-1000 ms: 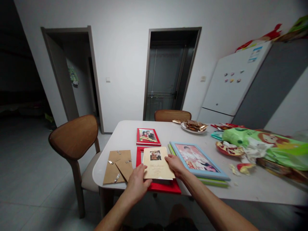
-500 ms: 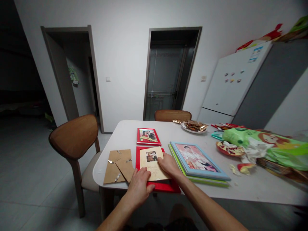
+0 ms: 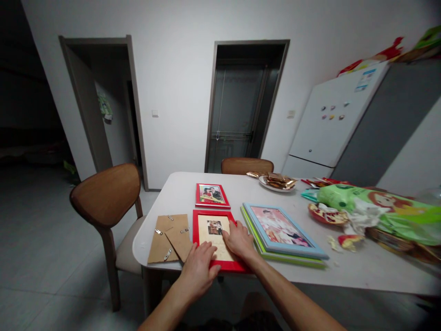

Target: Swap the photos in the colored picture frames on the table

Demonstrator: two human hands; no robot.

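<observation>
A red picture frame (image 3: 195, 227) lies flat near the table's front edge. Within its border rests a cream sheet (image 3: 223, 253) bearing a small printed photo (image 3: 215, 227). My left hand (image 3: 200, 263) is open over the frame's lower left, its fingertips at the sheet's edge. On the right side, my right hand (image 3: 240, 240) lies open, thumb on the sheet and fingers across the frame's right border. To the left is a brown backing board (image 3: 159, 246) with metal clips, partly overlapped by another brown piece (image 3: 181, 241).
A smaller red-framed photo (image 3: 212, 195) lies behind. At right, a light-blue frame (image 3: 285, 230) is stacked on a green one (image 3: 292, 261). Farther right are a plate of wrapped snacks (image 3: 277, 182), pomegranate pieces (image 3: 327, 214) and a green bag (image 3: 396, 207). A wooden chair (image 3: 108, 197) stands left.
The cream sheet has gone from lying askew over the red frame to sitting straight inside its border. My right hand has loosened from the sheet's edge and spread out flat.
</observation>
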